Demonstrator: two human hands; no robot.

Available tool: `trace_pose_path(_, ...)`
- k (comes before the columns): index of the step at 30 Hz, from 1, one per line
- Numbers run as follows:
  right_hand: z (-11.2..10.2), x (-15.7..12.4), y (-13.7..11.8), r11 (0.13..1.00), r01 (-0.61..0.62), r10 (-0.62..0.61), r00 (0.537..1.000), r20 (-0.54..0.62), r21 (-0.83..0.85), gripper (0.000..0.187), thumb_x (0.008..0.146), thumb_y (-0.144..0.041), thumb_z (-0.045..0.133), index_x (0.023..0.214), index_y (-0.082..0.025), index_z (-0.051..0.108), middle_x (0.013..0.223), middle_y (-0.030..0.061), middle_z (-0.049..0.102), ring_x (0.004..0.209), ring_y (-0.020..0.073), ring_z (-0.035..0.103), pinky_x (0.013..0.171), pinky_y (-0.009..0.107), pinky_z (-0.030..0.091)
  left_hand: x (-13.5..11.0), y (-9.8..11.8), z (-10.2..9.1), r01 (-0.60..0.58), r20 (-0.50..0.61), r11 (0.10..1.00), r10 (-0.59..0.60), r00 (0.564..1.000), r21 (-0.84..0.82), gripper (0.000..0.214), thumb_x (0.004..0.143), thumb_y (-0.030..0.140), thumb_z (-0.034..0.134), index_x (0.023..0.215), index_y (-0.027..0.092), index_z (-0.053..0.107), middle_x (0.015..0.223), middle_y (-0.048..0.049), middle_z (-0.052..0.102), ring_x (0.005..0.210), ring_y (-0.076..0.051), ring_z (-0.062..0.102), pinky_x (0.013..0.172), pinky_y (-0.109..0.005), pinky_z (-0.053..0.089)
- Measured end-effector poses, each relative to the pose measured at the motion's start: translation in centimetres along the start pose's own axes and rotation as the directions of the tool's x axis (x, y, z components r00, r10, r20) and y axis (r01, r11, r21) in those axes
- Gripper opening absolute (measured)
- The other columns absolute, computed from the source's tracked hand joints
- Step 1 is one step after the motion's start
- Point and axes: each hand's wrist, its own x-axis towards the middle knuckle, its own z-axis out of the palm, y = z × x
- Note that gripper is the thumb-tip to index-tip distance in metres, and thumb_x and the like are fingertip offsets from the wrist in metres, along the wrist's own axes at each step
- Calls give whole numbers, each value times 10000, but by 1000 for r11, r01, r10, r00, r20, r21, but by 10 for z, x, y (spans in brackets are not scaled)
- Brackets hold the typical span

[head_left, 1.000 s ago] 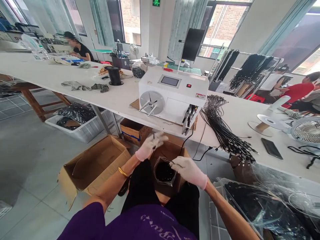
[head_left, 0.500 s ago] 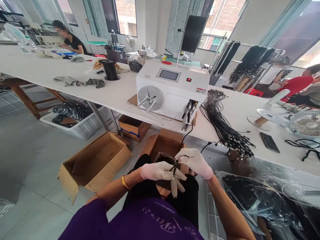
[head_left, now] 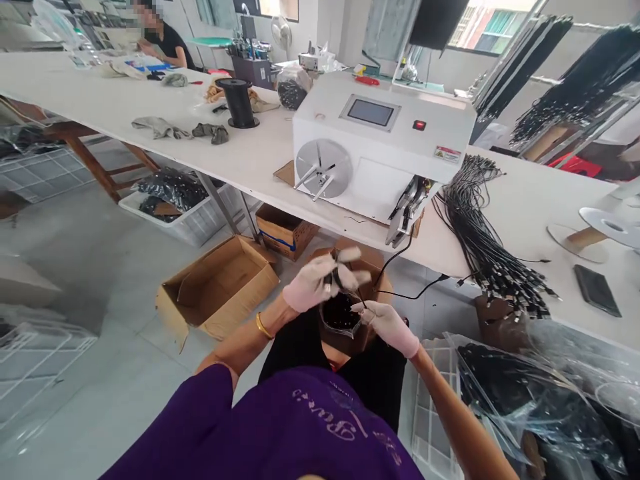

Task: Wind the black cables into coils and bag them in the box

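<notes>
My left hand, in a pale glove, is raised over a clear bag of small dark pieces. Its fingers are partly smeared by motion, and a bunched black cable is gripped in them. Lower and to the right, my gloved right hand has thumb and fingers pinched on a thin dark strand of this cable, beside the bag's rim. The bag stands in an open cardboard box in front of my knees.
On the table are a white winding machine, a bundle of black USB cables, a phone and a black spool. An open carton lies on the floor left. Plastic-wrapped goods lie right. A person sits far left.
My view has shifted, so the machine appears larger. The left hand has risen and moved away from my lap with the cable. The right hand now sits lower, and the hands are farther apart.
</notes>
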Motion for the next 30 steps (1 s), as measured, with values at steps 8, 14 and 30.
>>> trace_pose_path(8,-39,20,-54,361,150,-163,982,97,-920,168,825,-125,538,826,-199,689,875,120,625,901,272,505,779,402,314,38,-16,-8,14,188,531,-324,927,847,194,842,309,554,752,154,628,579,-6,642,565,-121,556,637,-242,424)
trace_pose_path(14,-42,12,-47,656,5,1,1000,8,-755,307,809,-114,502,1024,-226,691,896,70,645,773,199,559,686,319,360,37,-13,-10,193,413,841,-432,802,505,294,850,435,545,849,149,613,490,33,524,475,-99,504,623,-265,443)
trace_pose_path(30,-64,4,-42,918,-183,227,970,-88,352,253,700,-357,713,607,-151,599,616,-28,510,555,97,491,547,237,423,63,-14,28,-135,156,676,31,987,725,143,838,290,527,875,161,575,787,-15,593,706,-111,522,702,-253,435)
